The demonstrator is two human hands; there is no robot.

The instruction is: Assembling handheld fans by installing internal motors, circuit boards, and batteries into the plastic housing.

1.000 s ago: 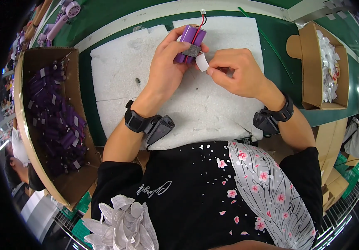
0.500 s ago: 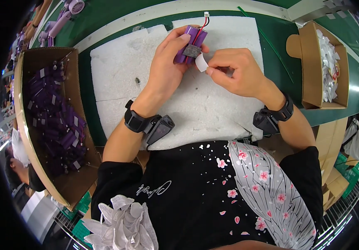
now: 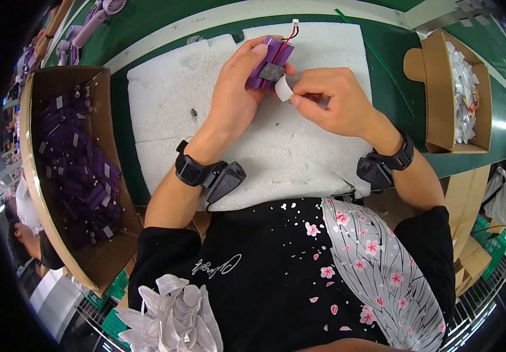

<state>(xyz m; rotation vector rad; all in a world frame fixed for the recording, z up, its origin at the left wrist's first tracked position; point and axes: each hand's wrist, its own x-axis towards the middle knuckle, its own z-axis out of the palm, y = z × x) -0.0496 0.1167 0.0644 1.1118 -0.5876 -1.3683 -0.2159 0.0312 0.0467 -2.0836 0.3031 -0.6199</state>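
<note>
My left hand [image 3: 238, 85] is closed around a purple battery pack [image 3: 282, 54] above the white foam sheet [image 3: 171, 126]. A grey foam pad [image 3: 272, 72] sits across the pack. Red and black wires run along it and rise from its far end to a small white connector [image 3: 295, 23]. Between its thumb and forefinger my right hand [image 3: 335, 100] pinches a curved white sticker-like piece [image 3: 283, 89]. That piece's far end lies close against the pack's right side, beside the grey pad; whether it touches cannot be made out.
On the left stands a cardboard box [image 3: 103, 111] of purple battery packs. An open box [image 3: 435, 94] at the right holds white pieces. A thin green strip [image 3: 389, 73] lies on the green table behind the foam. Purple handheld devices [image 3: 85, 29] are at the far left.
The battery pack and its connector have shifted very slightly to the right and tilted a little. Both hands keep their holds, with the white piece almost in the same place.
</note>
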